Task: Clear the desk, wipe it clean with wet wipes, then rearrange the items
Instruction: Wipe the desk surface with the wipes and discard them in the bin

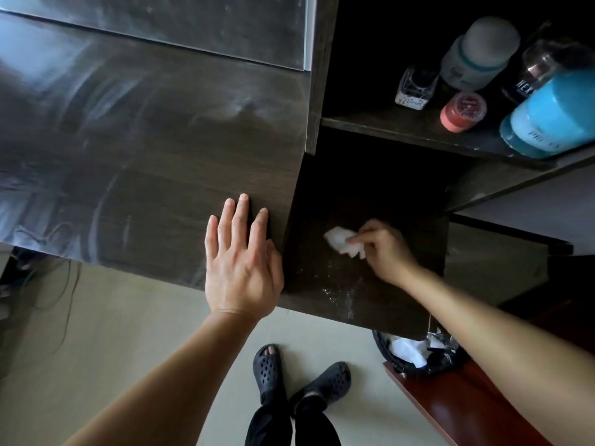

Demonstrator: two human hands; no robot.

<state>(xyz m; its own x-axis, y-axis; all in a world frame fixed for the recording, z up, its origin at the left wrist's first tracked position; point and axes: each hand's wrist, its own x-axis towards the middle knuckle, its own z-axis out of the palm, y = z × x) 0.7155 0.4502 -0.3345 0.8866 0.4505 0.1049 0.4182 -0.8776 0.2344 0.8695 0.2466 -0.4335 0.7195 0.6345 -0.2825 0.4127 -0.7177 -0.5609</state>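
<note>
The dark wooden desk (145, 162) fills the left and centre, its top streaked with wipe marks. My left hand (241, 259) lies flat, fingers spread, on the desk's front right corner and holds nothing. My right hand (383, 249) is shut on a crumpled white wet wipe (343, 241) and presses it on the lower dark shelf surface (370, 194) right of the desk. White specks of dust lie on that surface just in front of the wipe.
An upper shelf (386, 127) holds a small glass bottle (415, 88), a frosted white jar (476, 53), a pink pot (463, 111), a dark bottle (531, 75) and a blue container (553, 117). A black-lined bin (418, 352) with white waste stands below. Cables (58, 284) hang at left.
</note>
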